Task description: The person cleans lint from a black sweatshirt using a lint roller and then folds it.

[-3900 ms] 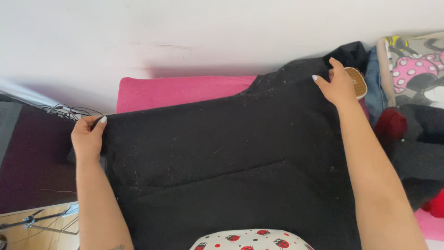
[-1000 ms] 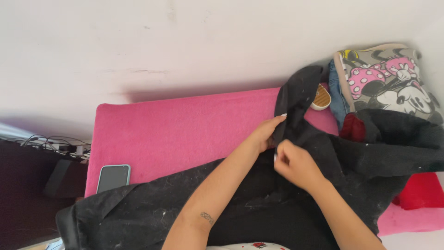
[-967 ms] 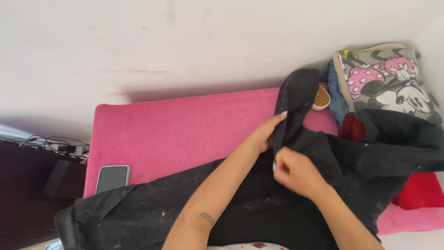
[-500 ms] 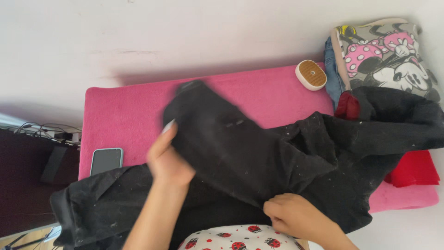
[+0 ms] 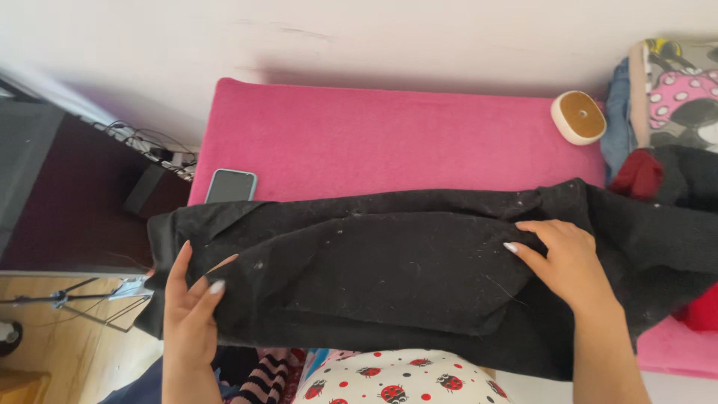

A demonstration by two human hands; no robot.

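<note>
A black woolly garment [image 5: 389,269] lies folded lengthwise across the front of a pink padded surface [image 5: 389,146]. My left hand [image 5: 191,310] is at the garment's left end, fingers spread, thumb and fingers against the cloth edge. My right hand [image 5: 565,258] lies flat on the garment's right part, fingers pointing left and pressing the fold down. The garment's right end runs on under a pile of clothes.
A phone [image 5: 230,186] lies face up at the pink surface's left edge. A round white-and-tan object [image 5: 578,117] sits at the back right. Piled clothes [image 5: 669,150] with a cartoon-print fabric fill the right. Dark furniture [image 5: 67,202] and cables stand at left, over a wooden floor.
A sleeve that my hands held up at the right was swung over to the left and laid down. The garment now lies flat in a long fold, both hands resting on it.
</note>
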